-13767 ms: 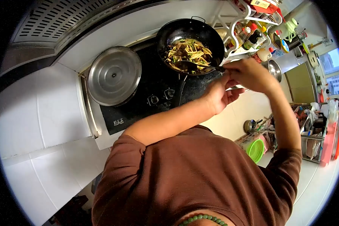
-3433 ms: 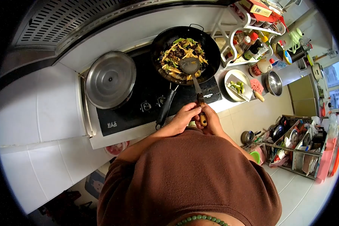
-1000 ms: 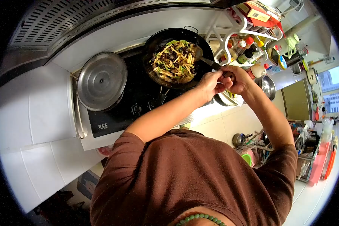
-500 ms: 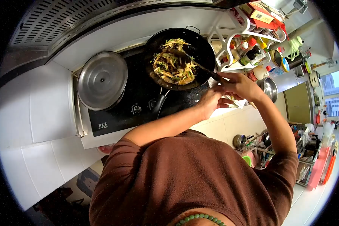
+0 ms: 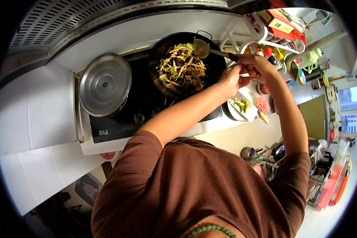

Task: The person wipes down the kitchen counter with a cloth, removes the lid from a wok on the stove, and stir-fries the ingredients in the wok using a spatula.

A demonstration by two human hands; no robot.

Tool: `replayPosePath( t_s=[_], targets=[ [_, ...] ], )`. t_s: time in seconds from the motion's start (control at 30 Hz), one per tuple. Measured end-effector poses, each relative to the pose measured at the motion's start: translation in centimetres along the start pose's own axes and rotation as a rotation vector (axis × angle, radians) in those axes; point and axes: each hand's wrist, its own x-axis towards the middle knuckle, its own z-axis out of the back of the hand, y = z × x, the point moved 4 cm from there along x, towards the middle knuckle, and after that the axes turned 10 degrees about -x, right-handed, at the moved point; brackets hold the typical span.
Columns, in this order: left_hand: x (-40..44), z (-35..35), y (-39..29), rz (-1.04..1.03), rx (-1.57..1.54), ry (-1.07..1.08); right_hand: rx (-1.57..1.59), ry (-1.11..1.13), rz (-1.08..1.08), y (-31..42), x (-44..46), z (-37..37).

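My right hand (image 5: 259, 66) is wrapped round the handle of a spatula (image 5: 202, 48), whose metal head is at the upper right inside the black wok (image 5: 216, 63). Against the handle's end and my right hand rests my left hand (image 5: 231, 81), its fingers curled; what they grip is partly hidden. Mixed food (image 5: 181, 68), with pale strips, green bits and dark pieces, lies in the wok's left part. The wok sits on the right side of the black stove (image 5: 119, 126).
A round metal lid (image 5: 105, 85) covers the left burner. Right of the stove are a plate (image 5: 234, 114) with green pieces and a knife, a pink cloth (image 5: 262, 104) and a white rack (image 5: 254, 35) with bottles. The range hood (image 5: 67, 23) hangs above.
The spatula head has moved from the middle of the food to the wok's upper right. Both hands have shifted up, and the plate shows more fully. The food is more gathered together.
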Motion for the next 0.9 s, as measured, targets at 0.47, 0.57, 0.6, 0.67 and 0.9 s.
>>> replayPosePath(
  t_s=[0.47, 0.57, 0.6, 0.67, 0.9],
  targets=[
    [-6.7, 0.1, -1.3, 0.028, -0.29, 0.148, -0.871, 0.236, 0.2, 5.6, -3.1, -4.9],
    [-8.7, -0.1, 1.3, 0.136, -0.297, 0.217, -0.93, 0.239, 0.399, 3.5, -5.4, -4.5],
    [-9.3, -0.6, 1.6, 0.144, -0.27, 0.209, -0.919, 0.237, 0.364, 3.4, -6.3, -4.5],
    [-8.8, -0.9, 2.1, 0.151, -0.255, 0.259, -0.874, 0.208, 0.338, 3.3, -7.1, -4.0],
    [-2.5, -0.3, -1.0, 0.049, -0.208, 0.084, -0.647, 0.036, 0.279, 3.1, -0.8, -2.4]
  ],
)
